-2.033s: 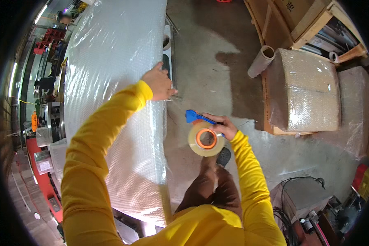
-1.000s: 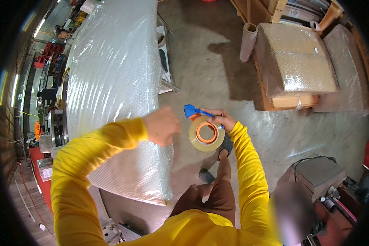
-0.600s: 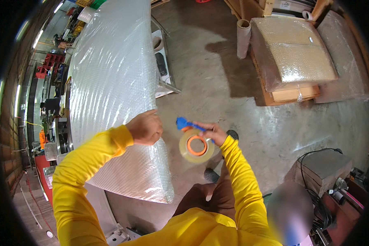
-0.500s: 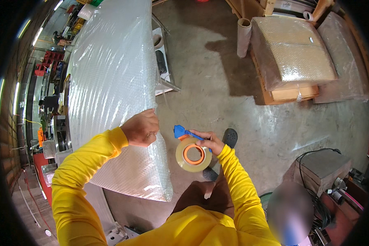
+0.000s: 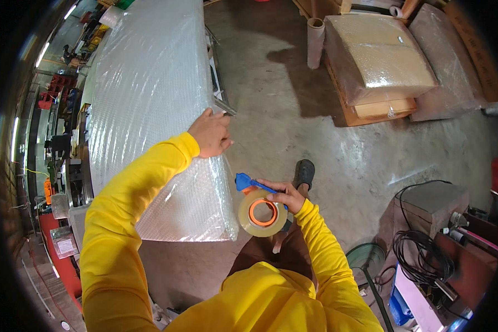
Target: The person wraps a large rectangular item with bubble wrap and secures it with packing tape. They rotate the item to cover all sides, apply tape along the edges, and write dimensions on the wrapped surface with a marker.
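A large flat piece covered in clear bubble wrap (image 5: 149, 83) stretches away on my left. My left hand (image 5: 211, 134) rests at its right edge, the fingers loosely bent and somewhat apart over the side. My right hand (image 5: 285, 195) is closed around the blue handle of a tape dispenser (image 5: 253, 182). A wide roll of clear tape (image 5: 248, 218) with an orange hub sits on the dispenser, hanging just right of the wrapped piece's near corner. Whether a strip of tape runs from it cannot be made out.
At the far right lies a bubble-wrapped cardboard package (image 5: 382, 61), with an upright roll (image 5: 315, 44) beside it. A grey box (image 5: 434, 207) and coiled black cable (image 5: 423, 257) are at lower right. Metal framing (image 5: 225, 107) shows beneath the wrapped piece's right edge.
My left hand has moved farther along the edge, away from me, and its fingers have loosened from a fist. The right hand keeps the tape dispenser in nearly the same place.
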Demonstrator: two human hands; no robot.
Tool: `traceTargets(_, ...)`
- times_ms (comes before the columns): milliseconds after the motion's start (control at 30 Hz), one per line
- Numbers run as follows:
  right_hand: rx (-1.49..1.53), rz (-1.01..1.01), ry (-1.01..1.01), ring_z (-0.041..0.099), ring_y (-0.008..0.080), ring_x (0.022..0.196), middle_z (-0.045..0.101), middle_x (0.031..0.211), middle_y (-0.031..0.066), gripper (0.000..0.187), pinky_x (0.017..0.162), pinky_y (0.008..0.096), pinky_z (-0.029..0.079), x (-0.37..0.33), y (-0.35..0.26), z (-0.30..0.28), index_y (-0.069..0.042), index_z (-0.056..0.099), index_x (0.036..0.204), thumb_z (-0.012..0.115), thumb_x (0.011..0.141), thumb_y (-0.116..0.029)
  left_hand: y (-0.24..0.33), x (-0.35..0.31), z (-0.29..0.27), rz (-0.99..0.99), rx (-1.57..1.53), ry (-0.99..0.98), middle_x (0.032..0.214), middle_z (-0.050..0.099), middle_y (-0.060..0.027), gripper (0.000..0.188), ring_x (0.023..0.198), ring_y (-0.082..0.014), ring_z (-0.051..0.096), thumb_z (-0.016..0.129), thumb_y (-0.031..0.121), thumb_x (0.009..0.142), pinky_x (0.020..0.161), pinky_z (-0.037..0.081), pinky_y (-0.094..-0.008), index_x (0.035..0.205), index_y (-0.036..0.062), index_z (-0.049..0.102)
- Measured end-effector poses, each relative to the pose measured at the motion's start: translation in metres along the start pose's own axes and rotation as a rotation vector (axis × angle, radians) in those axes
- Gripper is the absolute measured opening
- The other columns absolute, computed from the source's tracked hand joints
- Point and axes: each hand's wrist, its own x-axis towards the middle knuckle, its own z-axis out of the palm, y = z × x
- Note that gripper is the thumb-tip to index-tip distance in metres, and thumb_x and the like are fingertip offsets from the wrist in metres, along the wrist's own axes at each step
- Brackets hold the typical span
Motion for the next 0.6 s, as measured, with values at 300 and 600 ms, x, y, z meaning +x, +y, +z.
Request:
traceTargets(300, 0.100, 0.187, 0.089, 0.056, 0.0155, 0.123, 0.064, 0.135, 0.0116, 0.058, 0.110, 0.0303, 0.039, -0.119, 0.012, 0.061, 0.004, 0.055, 0.141, 0.072, 0.088, -0.012, -0.001, 0.004, 0.004, -0.030, -0.094, -0.052, 0.078, 0.068, -0.0121, 0.023, 0.087, -0.0298, 0.063, 0.064, 0.024, 0.083, 0.097, 0.041, -0.0427, 0.071, 0.0060, 0.072)
traceTargets(600, 0.071, 0.245, 0.146, 0.053, 0.0125, 0.124, 0.061, 0.139, 0.0117, 0.064, 0.110, 0.0284, 0.038, -0.190, 0.069, 0.173, 0.003, 0.051, 0.144, 0.077, 0.087, -0.008, -0.002, -0.007, 0.004, -0.057, -0.200, 0.089, 0.068, 0.065, -0.0199, 0.031, 0.070, -0.0398, 0.062, 0.064, 0.026, 0.084, 0.076, 0.051, -0.0472, 0.067, 0.0007, 0.069)
